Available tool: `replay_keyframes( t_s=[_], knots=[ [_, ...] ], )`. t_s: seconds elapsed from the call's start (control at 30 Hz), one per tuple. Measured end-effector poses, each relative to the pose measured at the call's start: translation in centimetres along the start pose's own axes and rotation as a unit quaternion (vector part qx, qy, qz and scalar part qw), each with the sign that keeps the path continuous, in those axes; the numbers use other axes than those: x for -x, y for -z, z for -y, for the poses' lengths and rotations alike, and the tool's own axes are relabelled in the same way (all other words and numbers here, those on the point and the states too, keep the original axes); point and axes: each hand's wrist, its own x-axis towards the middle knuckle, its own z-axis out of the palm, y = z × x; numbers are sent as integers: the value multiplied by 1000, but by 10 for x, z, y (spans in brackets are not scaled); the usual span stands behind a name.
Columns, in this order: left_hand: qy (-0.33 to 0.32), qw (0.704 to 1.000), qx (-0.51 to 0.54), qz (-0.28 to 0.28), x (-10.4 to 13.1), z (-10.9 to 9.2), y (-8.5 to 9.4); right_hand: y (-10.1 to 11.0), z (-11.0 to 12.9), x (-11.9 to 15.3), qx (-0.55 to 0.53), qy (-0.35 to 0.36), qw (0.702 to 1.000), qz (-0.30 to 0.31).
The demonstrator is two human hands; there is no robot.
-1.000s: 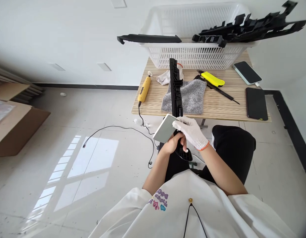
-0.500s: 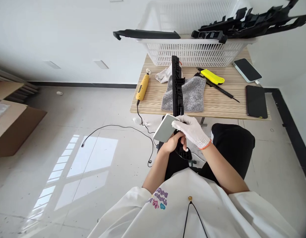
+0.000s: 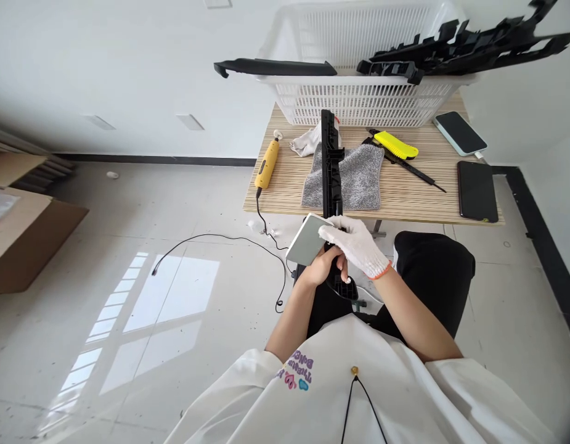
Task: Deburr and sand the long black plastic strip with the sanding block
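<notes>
A long black plastic part extends from my lap over the table's front edge, above a grey cloth. Bare, my left hand has its fingers wrapped round the near section of this part. My right hand, in a white glove with an orange cuff, pinches the right edge of a flat grey-green pad with a white rim. The pad is tilted just above my left hand and hides some of its fingers and of the black part.
On the wooden table lie a yellow corded tool, a white glove, a yellow-handled brush and two phones. A white basket behind holds black parts. A cable crosses the floor; a cardboard box stands left.
The camera view has shifted slightly, so the table and basket appear a little lower. Both hands keep their holds, and the pad has barely moved.
</notes>
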Motion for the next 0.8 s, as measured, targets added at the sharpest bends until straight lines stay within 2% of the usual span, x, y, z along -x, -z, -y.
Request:
replay_keyframes(
  t_s=[0.03, 0.1, 0.13, 0.23, 0.27, 0.37, 0.4, 0.5, 0.53, 0.63, 0.67, 0.77, 0.8],
  knots=[
    [0, 1000, 0, -2, 0, 0, 0, 0, 1, 0, -10, 8, 1000, -18],
    [0, 1000, -3, -1, 0, 1, 0, 1, 2, 0, -44, 37, 994, -90],
    [0, 1000, -4, 0, -1, 0, 0, 1, 2, 0, -49, 37, 993, -101],
    [3, 1000, -6, 4, -1, 0, 0, 2, 3, 0, -10, -1, 1000, -7],
    [3, 1000, -5, 4, 0, 0, 0, 2, 3, 0, -9, -2, 1000, -3],
    [5, 1000, -7, 5, 0, -1, 0, 4, 3, 0, -55, 38, 992, -105],
    [7, 1000, -11, 7, 0, -1, 0, 4, 2, 0, -57, 44, 991, -112],
    [15, 1000, -23, 12, 0, -1, 0, 5, 0, 0, -20, 15, 999, -21],
    [15, 999, -25, 12, 0, -2, -1, 6, 0, 0, -22, 9, 999, -22],
    [12, 1000, -22, 12, -1, -2, -1, 6, -1, 1, -56, 19, 993, -104],
    [10, 1000, -20, 13, -1, -2, -1, 6, -1, 1, -55, 20, 993, -104],
    [8, 1000, -18, 22, -1, -2, 1, 3, 0, 2, -28, 3, 1000, 0],
    [9, 999, -20, 25, 0, -2, 1, 3, 1, 2, -29, 5, 999, 13]
  ],
)
